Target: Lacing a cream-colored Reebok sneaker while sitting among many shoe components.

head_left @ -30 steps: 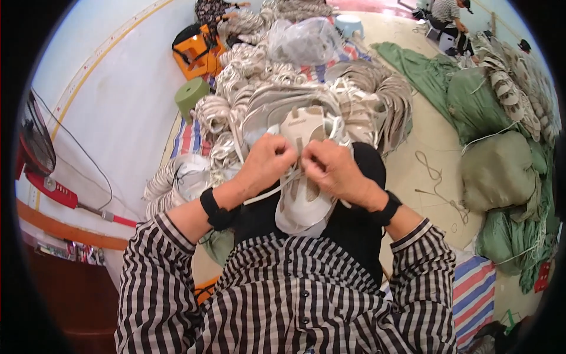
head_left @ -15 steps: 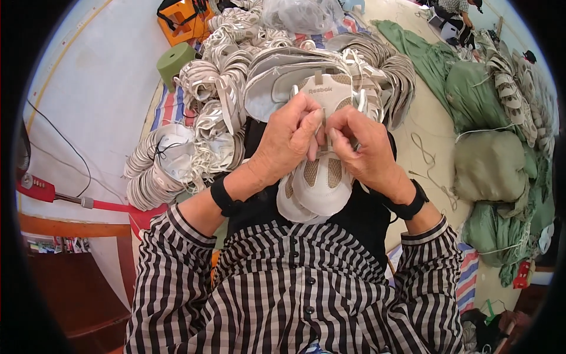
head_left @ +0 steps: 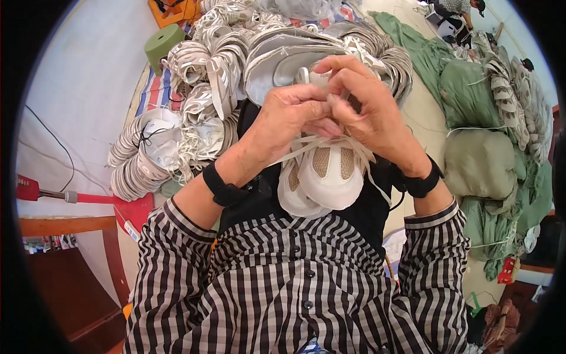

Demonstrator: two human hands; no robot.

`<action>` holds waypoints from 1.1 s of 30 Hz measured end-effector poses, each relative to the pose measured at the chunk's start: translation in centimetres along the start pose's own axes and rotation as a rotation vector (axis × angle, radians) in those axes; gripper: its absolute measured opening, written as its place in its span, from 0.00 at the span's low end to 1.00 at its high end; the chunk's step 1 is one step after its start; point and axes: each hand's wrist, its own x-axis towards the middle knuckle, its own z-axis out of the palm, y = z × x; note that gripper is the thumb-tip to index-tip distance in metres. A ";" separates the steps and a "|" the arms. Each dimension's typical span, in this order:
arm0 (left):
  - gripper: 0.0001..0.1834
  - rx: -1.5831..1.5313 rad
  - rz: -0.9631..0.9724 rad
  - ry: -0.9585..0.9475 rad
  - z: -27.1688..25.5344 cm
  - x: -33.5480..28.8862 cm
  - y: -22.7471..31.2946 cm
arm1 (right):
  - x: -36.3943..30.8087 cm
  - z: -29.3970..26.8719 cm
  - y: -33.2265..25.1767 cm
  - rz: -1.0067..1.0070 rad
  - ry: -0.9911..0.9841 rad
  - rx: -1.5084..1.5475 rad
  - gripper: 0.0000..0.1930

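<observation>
Right now, both bare hands meet above the black-clad lap (head_left: 367,217): the left hand (head_left: 298,118) has thumb and fingers drawn together, while the right hand (head_left: 372,106) arches its fingers, thumb close by the left's fingertips. Is either pinching the flat whitish lace (head_left: 346,142)? I can't tell; the fingers overlap there. Just beneath, on the lap, lies the white-and-beige shoe upper (head_left: 332,190), mesh panels showing, toe toward the checked shirt (head_left: 259,295), a second upper (head_left: 293,202) peeking out underneath! Beyond, grey-lined uppers (head_left: 264,74) stand nested; leftward, a curved stack of uppers (head_left: 132,184), and farther up, a green stool (head_left: 165,44).
</observation>
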 end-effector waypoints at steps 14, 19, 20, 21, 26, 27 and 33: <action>0.11 -0.171 -0.104 -0.105 0.3 -0.3 -0.5 | -1.3 -0.6 0.0 0.255 -0.038 0.205 0.03; 0.11 -0.128 -0.105 -0.095 0.2 -0.1 -1.0 | -1.6 -0.5 0.3 0.127 -0.011 0.136 0.03; 0.11 -0.123 -0.090 -0.107 0.2 -0.1 -0.9 | -1.7 -0.4 0.3 0.122 -0.013 0.133 0.03; 0.10 -0.081 -0.093 -0.096 0.4 -0.1 -0.9 | -1.7 -0.3 0.4 0.160 0.004 0.190 0.03; 0.09 0.092 -0.123 -0.021 1.9 -0.1 0.6 | -1.7 0.5 1.2 0.194 0.119 0.249 0.05; 0.09 0.145 -0.047 -0.064 2.2 -0.1 1.2 | -1.8 0.6 1.3 0.189 0.112 0.261 0.06; 0.10 0.807 0.401 -0.012 -0.6 -1.6 11.4 | -2.5 0.7 1.1 0.280 0.066 0.310 0.08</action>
